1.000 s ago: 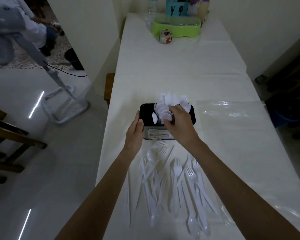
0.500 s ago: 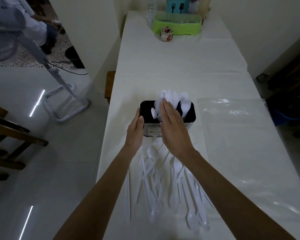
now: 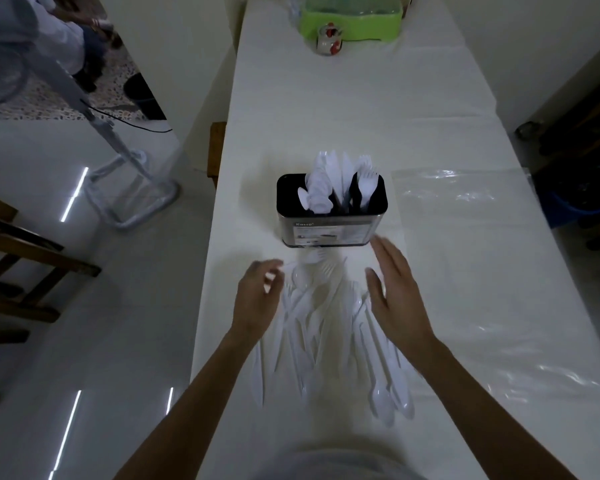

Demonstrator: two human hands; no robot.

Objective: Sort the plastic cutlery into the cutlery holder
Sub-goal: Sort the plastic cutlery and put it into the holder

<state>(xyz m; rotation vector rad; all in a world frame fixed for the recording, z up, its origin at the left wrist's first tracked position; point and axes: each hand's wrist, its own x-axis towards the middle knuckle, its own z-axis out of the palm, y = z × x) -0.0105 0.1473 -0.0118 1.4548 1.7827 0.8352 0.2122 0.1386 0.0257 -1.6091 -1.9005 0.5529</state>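
loosely fanned white cutlery (image 3: 314, 320) lies between right hand (image 3: 395, 299), grip open, and left hand (image 3: 255, 301), grip unclear.

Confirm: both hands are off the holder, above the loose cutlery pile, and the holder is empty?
Not quite. The head view shows the cutlery holder is not empty: white spoons, knives and forks stand upright in it. The rest is right: the left hand and right hand are off the holder, above the loose cutlery.

Filled cutlery holder (image 3: 331, 230), loose cutlery (image 3: 309, 317), white table (image 3: 361, 98)
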